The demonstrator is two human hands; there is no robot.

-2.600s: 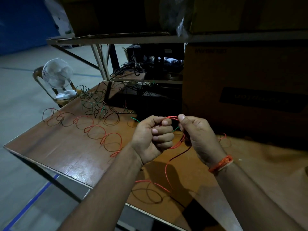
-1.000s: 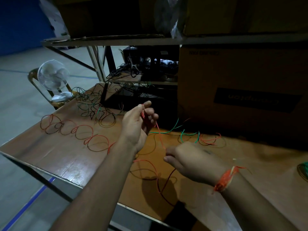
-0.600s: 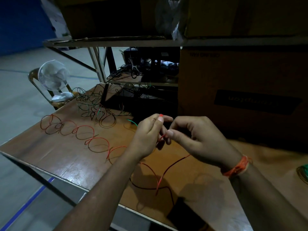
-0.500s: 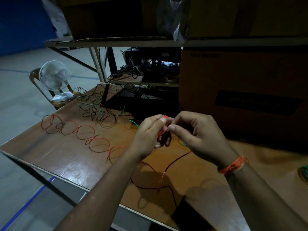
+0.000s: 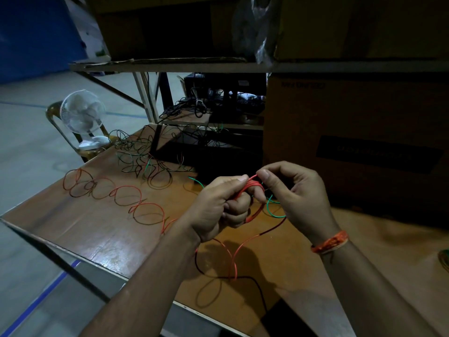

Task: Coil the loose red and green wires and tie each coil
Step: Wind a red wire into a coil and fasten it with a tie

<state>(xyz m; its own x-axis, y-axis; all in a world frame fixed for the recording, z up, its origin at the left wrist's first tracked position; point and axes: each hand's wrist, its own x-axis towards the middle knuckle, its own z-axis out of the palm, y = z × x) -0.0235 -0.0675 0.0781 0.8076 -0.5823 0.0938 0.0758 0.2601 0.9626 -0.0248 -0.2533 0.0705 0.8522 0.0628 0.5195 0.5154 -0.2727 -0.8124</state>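
The left hand (image 5: pixel 220 205) now grips a small red wire coil (image 5: pixel 252 190). The right hand (image 5: pixel 295 190) has come back up, pinching on another loop. More winding is left.

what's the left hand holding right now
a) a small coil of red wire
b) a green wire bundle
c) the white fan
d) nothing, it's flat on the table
a: the left hand has its fingers curled round a small coil of red wire, which the right hand pinches at the top, while the loose rest of the red wire trails down onto the table.
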